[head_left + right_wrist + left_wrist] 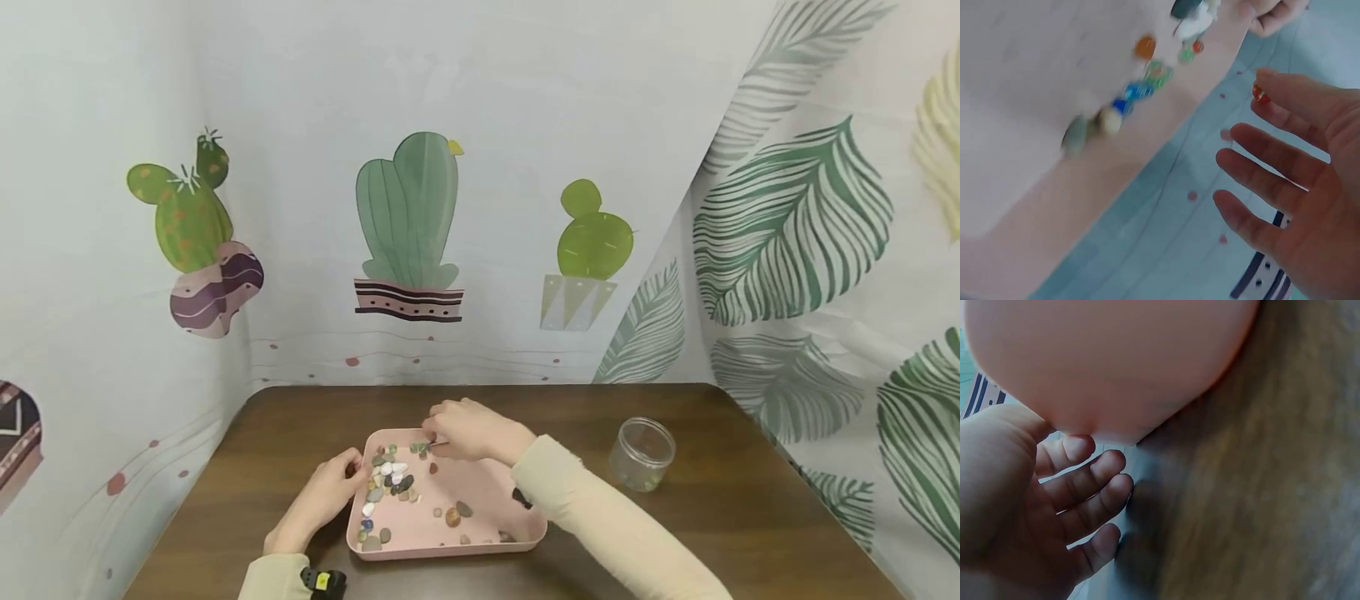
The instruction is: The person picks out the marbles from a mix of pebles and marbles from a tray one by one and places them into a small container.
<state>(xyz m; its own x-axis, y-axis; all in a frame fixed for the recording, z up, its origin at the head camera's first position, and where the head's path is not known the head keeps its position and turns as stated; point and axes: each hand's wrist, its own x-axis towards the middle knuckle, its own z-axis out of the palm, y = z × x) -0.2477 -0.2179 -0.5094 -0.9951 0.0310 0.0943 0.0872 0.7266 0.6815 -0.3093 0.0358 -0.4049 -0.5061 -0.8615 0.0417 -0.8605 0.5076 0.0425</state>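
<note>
A shallow pink tray [420,552] holds small stones and glass beads, most of them gathered along its left side. My left hand [322,496] grips the tray at its left rim; in the left wrist view its thumb lies at the edge and the index fingertip touches the pink wall [1110,356], the other fingers loosely bent. Over the tray's far rim is my right hand [476,429]. In the right wrist view this hand pinches a small orange-red glass bead [1260,93] between thumb and index finger, its other fingers spread apart.
A clear round plastic jar [643,454] stands on the brown wooden table [720,517], right of the tray. Inside the tray, an orange bead [1145,46] and blue beads [1138,91] lie near one wall. A cactus-print cloth [502,167] hangs behind the table.
</note>
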